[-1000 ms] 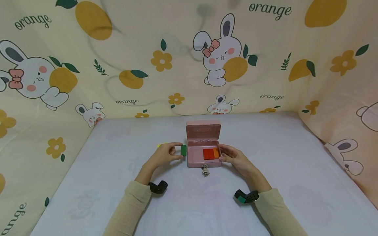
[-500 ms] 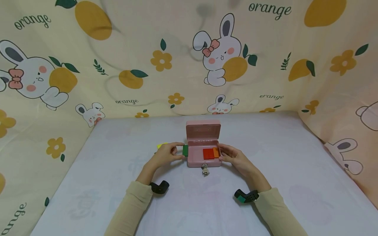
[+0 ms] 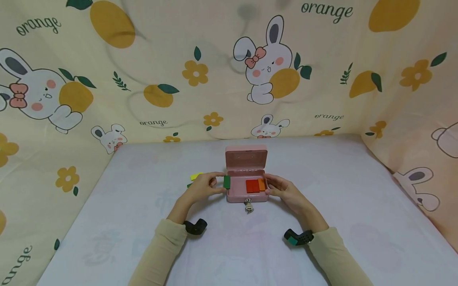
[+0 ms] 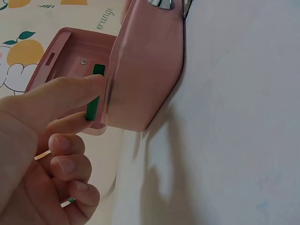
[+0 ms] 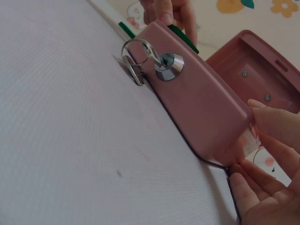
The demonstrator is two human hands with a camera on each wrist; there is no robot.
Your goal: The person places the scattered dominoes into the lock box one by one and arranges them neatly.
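A small pink metal cash box (image 3: 237, 200) stands on the table with its lid (image 3: 247, 159) raised. My left hand (image 3: 200, 186) pinches a flat green block (image 3: 227, 182) between thumb and finger at the box's left rim; in the left wrist view the green block (image 4: 93, 108) is held on edge beside the wall. At the right end, my right hand (image 3: 289, 193) grips the box, thumb (image 5: 272, 121) on the front corner. Inside lie red blocks (image 3: 252, 186) side by side and an orange block (image 3: 262, 185) on the right, partly hidden by the rim.
Keys on a ring (image 5: 134, 70) hang from the lock (image 5: 169, 66) on the box's front. Behind my left hand show a yellow block (image 3: 195, 176) and a bit of another green block (image 3: 189, 185). A printed cloth (image 3: 214, 79) forms the backdrop.
My left hand has moved slightly right with the green block, from outside the box to over its left rim. More of the yellow block shows. The right hand and box stay put.
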